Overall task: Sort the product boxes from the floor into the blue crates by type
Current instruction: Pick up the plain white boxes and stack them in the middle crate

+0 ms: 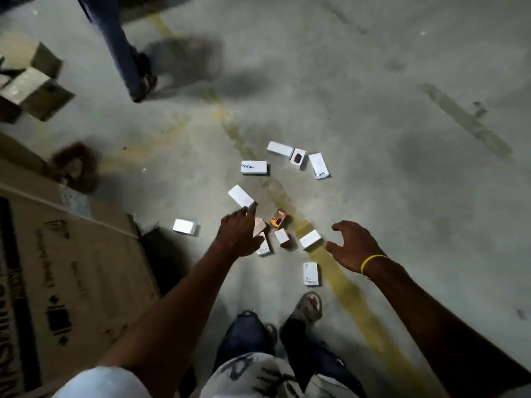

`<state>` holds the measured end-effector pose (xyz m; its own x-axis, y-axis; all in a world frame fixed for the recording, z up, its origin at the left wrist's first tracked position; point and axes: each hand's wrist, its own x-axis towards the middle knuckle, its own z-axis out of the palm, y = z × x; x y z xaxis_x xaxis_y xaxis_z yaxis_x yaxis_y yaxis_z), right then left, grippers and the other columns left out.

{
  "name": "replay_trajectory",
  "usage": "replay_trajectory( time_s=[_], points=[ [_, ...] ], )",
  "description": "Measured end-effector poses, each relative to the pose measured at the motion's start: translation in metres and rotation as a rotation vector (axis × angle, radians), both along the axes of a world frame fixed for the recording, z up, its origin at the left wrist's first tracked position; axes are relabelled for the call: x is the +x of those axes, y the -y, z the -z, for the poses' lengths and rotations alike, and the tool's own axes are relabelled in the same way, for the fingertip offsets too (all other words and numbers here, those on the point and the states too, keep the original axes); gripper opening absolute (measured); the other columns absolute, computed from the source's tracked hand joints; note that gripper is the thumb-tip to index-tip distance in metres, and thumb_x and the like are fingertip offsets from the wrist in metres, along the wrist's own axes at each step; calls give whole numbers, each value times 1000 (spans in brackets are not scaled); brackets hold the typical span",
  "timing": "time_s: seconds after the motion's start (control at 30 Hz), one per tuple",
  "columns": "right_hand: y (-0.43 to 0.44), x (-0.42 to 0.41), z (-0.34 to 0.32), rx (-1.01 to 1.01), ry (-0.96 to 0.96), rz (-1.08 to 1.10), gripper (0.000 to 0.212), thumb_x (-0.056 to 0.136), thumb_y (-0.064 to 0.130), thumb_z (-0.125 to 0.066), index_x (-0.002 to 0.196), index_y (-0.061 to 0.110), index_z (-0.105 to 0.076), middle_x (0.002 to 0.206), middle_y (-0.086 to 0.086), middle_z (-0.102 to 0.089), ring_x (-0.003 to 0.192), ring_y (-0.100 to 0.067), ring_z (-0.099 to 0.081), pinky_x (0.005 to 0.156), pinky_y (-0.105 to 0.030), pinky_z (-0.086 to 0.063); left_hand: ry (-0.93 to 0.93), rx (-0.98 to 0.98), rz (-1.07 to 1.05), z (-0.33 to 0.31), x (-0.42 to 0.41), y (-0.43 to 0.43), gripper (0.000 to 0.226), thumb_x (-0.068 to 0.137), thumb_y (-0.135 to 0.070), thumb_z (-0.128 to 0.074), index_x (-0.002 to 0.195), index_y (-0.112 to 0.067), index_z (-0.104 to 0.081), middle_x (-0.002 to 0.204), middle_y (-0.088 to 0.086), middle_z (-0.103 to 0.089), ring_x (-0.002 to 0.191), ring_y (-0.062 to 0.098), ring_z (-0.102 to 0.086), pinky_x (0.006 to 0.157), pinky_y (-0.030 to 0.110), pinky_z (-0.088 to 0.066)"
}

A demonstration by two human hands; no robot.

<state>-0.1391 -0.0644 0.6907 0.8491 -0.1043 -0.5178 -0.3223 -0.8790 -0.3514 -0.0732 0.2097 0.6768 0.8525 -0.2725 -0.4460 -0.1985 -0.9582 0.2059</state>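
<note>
Several small white product boxes lie scattered on the concrete floor, among them one with blue lettering (254, 167), one showing a dark product picture (297, 158) and one with an orange picture (278, 218). My left hand (240, 234) reaches down over the pile; its fingertips touch a long white box (240, 195), and a pinkish box (259, 226) sits against its palm. My right hand (355, 245), with a yellow band at the wrist, hovers open just right of a white box (310, 239). No blue crate is in view.
A large printed cardboard carton (71, 282) lies at my left. Open cardboard boxes (34, 87) stand at the far left. Another person's leg and sandal (138, 81) are at the top left. A yellow floor line (344, 285) runs under the pile. My sandalled feet (309, 305) are below.
</note>
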Motion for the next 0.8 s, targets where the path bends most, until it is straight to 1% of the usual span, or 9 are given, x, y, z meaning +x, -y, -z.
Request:
replay_trajectory(
  time_s=[0.13, 0.23, 0.33, 0.4, 0.47, 0.57, 0.63, 0.7, 0.8],
  points=[
    [-2, 34, 20, 45, -68, -75, 57, 85, 43, -66, 134, 17, -54, 147, -5, -47, 136, -24, -42, 113, -31, -32, -50, 15, -82, 13, 7, -4, 83, 86, -47, -64, 152, -10, -28, 153, 13, -40, 137, 32, -44, 109, 40, -38],
    [-12, 59, 36, 69, -103, -147, 60, 83, 45, -67, 133, 16, -55, 144, -5, -50, 134, -24, -45, 113, -32, -34, -106, 42, -150, 28, 11, -11, 83, 86, -47, -65, 152, -13, -28, 154, 11, -40, 137, 32, -43, 109, 41, -38],
    [-26, 94, 55, 75, -94, -206, 55, 85, 42, -68, 131, 15, -57, 139, -6, -54, 131, -25, -48, 111, -31, -36, -166, 41, -203, 53, 29, -21, 80, 86, -49, -64, 150, -15, -31, 147, 10, -47, 131, 32, -49, 103, 41, -43],
    [-36, 116, 71, 95, -79, -222, 48, 85, 37, -68, 126, 15, -60, 135, -8, -57, 127, -28, -51, 108, -35, -39, -185, 38, -231, 75, 45, -26, 80, 86, -50, -64, 151, -15, -30, 147, 10, -47, 130, 32, -49, 102, 41, -43],
    [-45, 143, 100, 135, -63, -215, 42, 84, 32, -69, 122, 16, -62, 131, -8, -59, 123, -29, -53, 105, -36, -41, -209, 16, -271, 108, 70, -33, 82, 87, -49, -64, 152, -15, -29, 150, 11, -44, 132, 32, -48, 103, 41, -42],
    [-54, 179, 152, 177, -59, -211, 40, 83, 31, -67, 120, 19, -61, 129, -5, -59, 122, -27, -53, 105, -37, -41, -237, -7, -318, 160, 105, -46, 81, 88, -47, -64, 153, -15, -28, 151, 12, -44, 132, 31, -48, 102, 39, -42],
    [-58, 207, 188, 179, -47, -214, 42, 83, 31, -67, 123, 18, -60, 132, -5, -57, 125, -27, -51, 108, -38, -39, -247, -1, -341, 194, 132, -55, 81, 88, -47, -64, 154, -15, -27, 151, 12, -43, 132, 31, -48, 103, 40, -42],
    [-58, 235, 220, 166, -41, -208, 47, 84, 30, -68, 128, 15, -58, 136, -6, -55, 128, -26, -49, 111, -36, -36, -237, -11, -358, 225, 158, -62, 82, 88, -46, -65, 154, -15, -27, 151, 13, -44, 131, 33, -49, 104, 42, -43],
    [-56, 274, 258, 148, -40, -185, 49, 84, 29, -68, 130, 14, -57, 136, -6, -54, 128, -26, -49, 110, -34, -36, -224, -18, -359, 258, 195, -66, 81, 88, -43, -67, 154, -14, -28, 150, 14, -44, 129, 35, -51, 103, 44, -44]
  ],
)
